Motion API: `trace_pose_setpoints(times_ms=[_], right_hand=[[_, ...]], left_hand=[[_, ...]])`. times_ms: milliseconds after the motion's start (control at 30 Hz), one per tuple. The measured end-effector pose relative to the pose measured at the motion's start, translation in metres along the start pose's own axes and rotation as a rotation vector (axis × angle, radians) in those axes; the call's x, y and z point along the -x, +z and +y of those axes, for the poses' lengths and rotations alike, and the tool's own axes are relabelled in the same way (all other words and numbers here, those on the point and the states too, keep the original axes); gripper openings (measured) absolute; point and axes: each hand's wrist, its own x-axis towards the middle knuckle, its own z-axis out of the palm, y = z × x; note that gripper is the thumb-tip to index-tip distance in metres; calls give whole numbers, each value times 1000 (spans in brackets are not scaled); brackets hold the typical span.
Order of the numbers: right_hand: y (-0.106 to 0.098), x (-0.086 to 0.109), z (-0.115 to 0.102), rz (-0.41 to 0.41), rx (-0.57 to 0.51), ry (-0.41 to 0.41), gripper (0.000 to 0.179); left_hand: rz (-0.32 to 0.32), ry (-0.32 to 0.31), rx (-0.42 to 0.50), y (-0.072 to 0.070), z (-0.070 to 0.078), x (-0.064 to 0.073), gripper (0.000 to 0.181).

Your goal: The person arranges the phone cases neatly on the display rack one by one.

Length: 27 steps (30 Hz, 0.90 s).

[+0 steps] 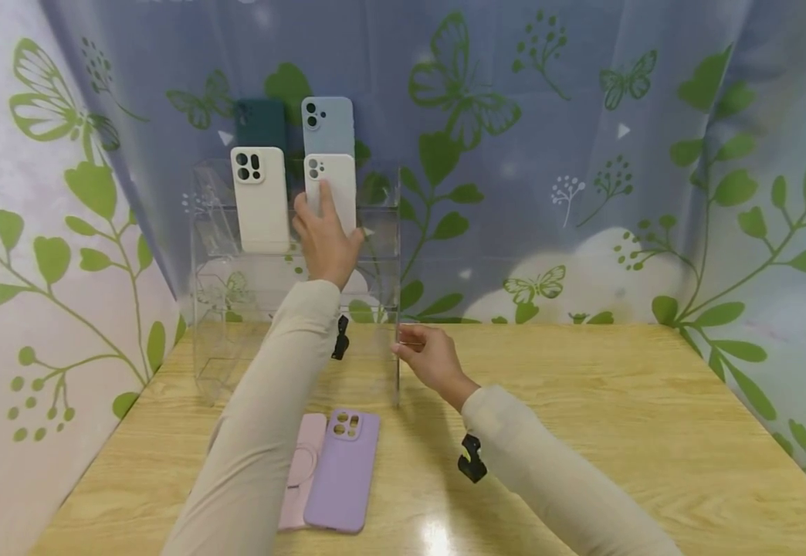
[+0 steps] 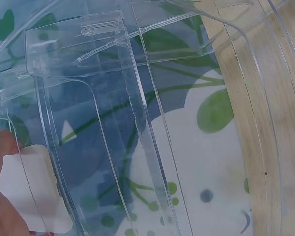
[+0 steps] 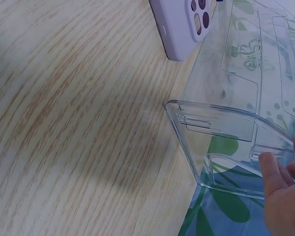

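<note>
My left hand (image 1: 326, 241) holds a white phone case (image 1: 339, 181) on the upper part of a clear acrylic display rack (image 1: 399, 255). Its thumb lies at the case's right edge, other fingers at the left edge, and one finger reaches up the back. In the left wrist view, part of the white case (image 2: 33, 189) shows between the fingers, behind clear plastic. Lower down, my right hand (image 1: 434, 359) pinches the edge of the rack's right side panel. The right wrist view has these fingers (image 3: 271, 172) against the clear panel (image 3: 221, 110).
Beside the held case stands a cream phone case (image 1: 262, 205). Behind are a dark green case (image 1: 260, 122) and a light blue case (image 1: 329, 127). A purple case (image 1: 343, 483) overlaps a pink case (image 1: 309, 455) on the wooden table (image 1: 584, 432), before the rack. A patterned curtain (image 1: 570, 232) hangs behind.
</note>
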Motion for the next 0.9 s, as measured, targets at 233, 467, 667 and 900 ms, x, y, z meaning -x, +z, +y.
trace_pose_setpoints(times_ms=[233,467,667,900], right_hand=[[0,0,2,12,19,1,43],[0,0,2,3,15,-13,43],[0,1,1,13,26,-8,43],[1,1,1,5,16,-7,44]], left_hand=[[-8,9,5,1,0,1,89],[-7,3,17,-2,-5,1,86],[-10,13,32,-3,-5,1,86],[-14,21,41,-5,-5,2,86]])
